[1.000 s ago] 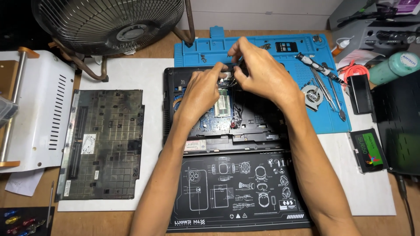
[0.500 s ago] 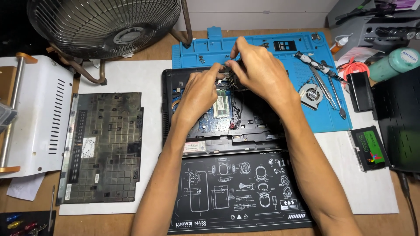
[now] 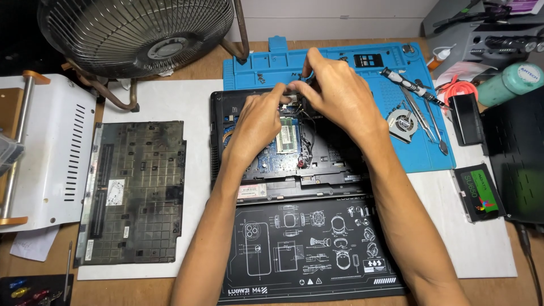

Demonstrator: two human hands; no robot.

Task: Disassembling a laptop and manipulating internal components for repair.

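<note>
Two bare hands meet over an opened laptop (image 3: 294, 153) at the centre of a workbench. The left hand (image 3: 256, 122) is curled nearly closed, its fingertips (image 3: 280, 90) pinched on a small part at the laptop's 12 o'clock edge; what the part is cannot be told. The right hand (image 3: 340, 96) arches over from 2 o'clock, fingers bent and pressed to the same spot, thumb tucked under. A green memory module (image 3: 288, 139) shows just below both hands, seated in the blue board.

The laptop's removed bottom cover (image 3: 136, 192) lies at 9 o'clock on a white sheet (image 3: 164, 102). A blue repair mat (image 3: 362, 62) at 1 o'clock carries a small cooling fan (image 3: 401, 122), tweezers (image 3: 433, 122) and a screwdriver (image 3: 403, 80). A black printed mat (image 3: 306, 249) sits at 6 o'clock, a drive (image 3: 479, 191) at 3 o'clock, a desk fan (image 3: 136, 31) at 11 o'clock.
</note>
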